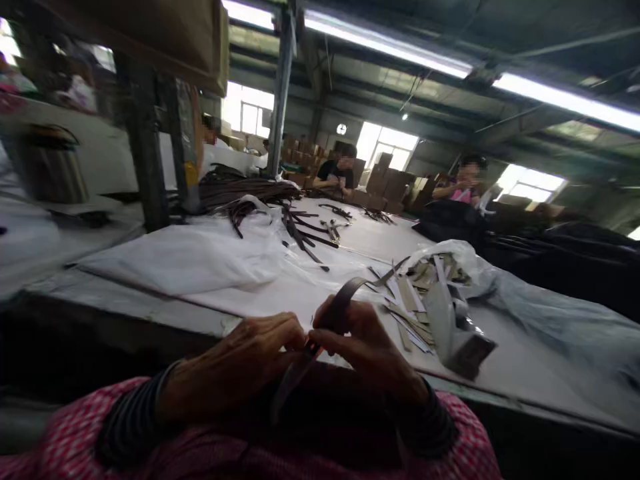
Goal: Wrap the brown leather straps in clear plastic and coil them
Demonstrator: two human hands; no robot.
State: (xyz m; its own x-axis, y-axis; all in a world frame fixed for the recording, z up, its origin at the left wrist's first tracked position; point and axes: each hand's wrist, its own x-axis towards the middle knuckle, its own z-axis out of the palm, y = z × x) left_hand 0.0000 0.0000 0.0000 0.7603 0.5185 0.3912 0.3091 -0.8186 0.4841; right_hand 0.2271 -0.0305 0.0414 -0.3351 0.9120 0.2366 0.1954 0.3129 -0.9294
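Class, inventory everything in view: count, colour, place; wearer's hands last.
curved strap: 1, brown, centre
table: 1, white, ahead
loose straps: many, dark, beyond centre-left
cut strips: many, white-tan, centre-right
plastic sheeting: several, whitish, both sides
pile: 1, black, right
canister: 1, silver, far left
cartons: many, brown, background
co-workers: several, mixed clothing, background
tube lights: 3, white, overhead
left hand: 1, bare, at strap, grip unclear
right hand: 1, bare, gripping strap

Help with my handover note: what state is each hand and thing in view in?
Held strap, curved
Right hand, closed on the held strap
Left hand, fingers bent at the held strap, grip unclear
Dark straps, piled loosely
Pale strips, heaped loosely
Clear plastic, crumpled
Whitish sheeting, wrinkled
Metal container, upright
Ceiling lights, lit
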